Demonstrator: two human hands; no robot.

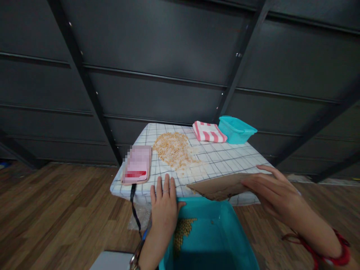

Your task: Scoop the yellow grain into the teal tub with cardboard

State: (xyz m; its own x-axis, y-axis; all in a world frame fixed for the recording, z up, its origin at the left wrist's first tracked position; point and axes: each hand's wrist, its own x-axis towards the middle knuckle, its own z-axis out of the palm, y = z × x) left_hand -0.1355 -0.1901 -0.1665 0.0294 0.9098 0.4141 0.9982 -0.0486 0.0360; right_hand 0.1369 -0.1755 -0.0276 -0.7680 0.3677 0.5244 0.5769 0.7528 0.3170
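Pinched in my right hand (270, 189) is a piece of brown cardboard (219, 185), held low over the table's front edge and the rim of a teal bin (222, 232). My left hand (164, 210) has its fingers stretched out over the table edge, with the thumb at the bin's back left corner. Soybeans (184, 228) lie in the left part of the bin. On the checked cloth (225, 159) a heap of soybeans mixed with pale grains (173, 148) is spread out, trailing toward the front right.
A phone (137, 163) with a black strap lies at the table's left. At the back right are a folded pink-and-white striped towel (209, 132) and a small teal basket (236, 130). Dark panels (157, 90) stand behind the table, above a wooden floor (70, 210).
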